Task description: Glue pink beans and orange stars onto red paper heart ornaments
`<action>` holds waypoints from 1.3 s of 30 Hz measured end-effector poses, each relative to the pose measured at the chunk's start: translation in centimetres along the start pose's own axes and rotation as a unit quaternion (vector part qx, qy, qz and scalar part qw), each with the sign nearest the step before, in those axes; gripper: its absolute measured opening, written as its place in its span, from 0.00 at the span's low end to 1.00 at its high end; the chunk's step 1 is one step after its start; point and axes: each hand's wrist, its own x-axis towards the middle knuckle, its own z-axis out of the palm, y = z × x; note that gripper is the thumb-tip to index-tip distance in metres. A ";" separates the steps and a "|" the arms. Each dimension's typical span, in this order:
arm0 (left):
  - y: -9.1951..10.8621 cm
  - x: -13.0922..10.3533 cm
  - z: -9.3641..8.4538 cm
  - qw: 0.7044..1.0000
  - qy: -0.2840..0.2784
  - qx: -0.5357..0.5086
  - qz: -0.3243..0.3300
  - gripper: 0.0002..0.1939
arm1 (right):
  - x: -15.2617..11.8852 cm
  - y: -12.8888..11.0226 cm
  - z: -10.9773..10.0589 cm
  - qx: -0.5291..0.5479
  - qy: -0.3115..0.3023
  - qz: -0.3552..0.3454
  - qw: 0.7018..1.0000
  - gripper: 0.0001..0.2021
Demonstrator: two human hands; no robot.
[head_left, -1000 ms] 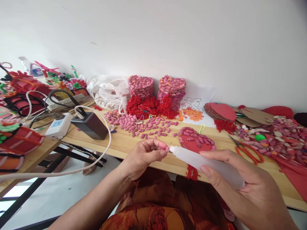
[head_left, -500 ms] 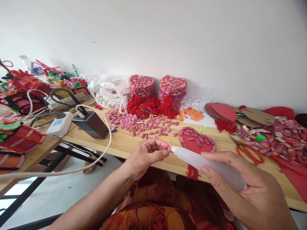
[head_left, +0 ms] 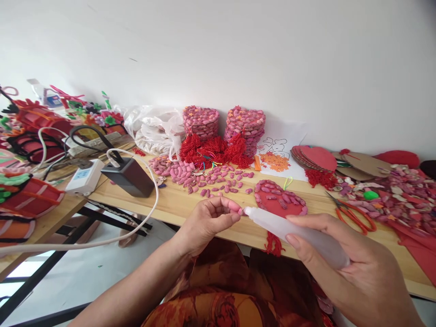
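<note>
My left hand (head_left: 213,221) pinches a small pink peanut shell (head_left: 241,211) between thumb and fingers; most of it is hidden. My right hand (head_left: 347,254) is wrapped round a translucent white glue bottle (head_left: 272,222), its nozzle pointing left at the shell, touching or nearly so. Behind the bottle lies a red disc (head_left: 277,208) with pink peanut shells round its edge and in a row across it. A yellow-green loop (head_left: 288,183) shows at its top and a red tassel (head_left: 273,245) at its bottom. Loose pink peanut shells (head_left: 225,175) are scattered beyond my left hand.
Orange-handled scissors (head_left: 354,215) lie to the right, beside a heap of shells (head_left: 402,195). Behind stand two stacks of shell-covered discs (head_left: 245,122), orange stars (head_left: 275,161) and plain discs (head_left: 320,156). At left are a black power adapter (head_left: 129,177) and a looping white cable (head_left: 157,195).
The bottle's nozzle has shifted very slightly right, away from the fingertips of my left hand. Both hands keep their grips, and everything else looks the same.
</note>
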 end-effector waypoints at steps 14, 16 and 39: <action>-0.3 0.0 0.0 1.000 -0.006 -0.015 -0.019 0.11 | 0.0 0.2 0.1 0.006 0.001 0.005 1.000 0.06; -0.3 0.0 0.0 1.000 -0.006 -0.016 -0.023 0.11 | 0.0 0.1 0.1 0.008 -0.001 0.007 1.000 0.06; 0.0 0.2 0.8 0.990 0.003 -0.129 -0.063 0.13 | -1.0 0.6 0.5 0.022 -0.004 -0.001 1.000 0.08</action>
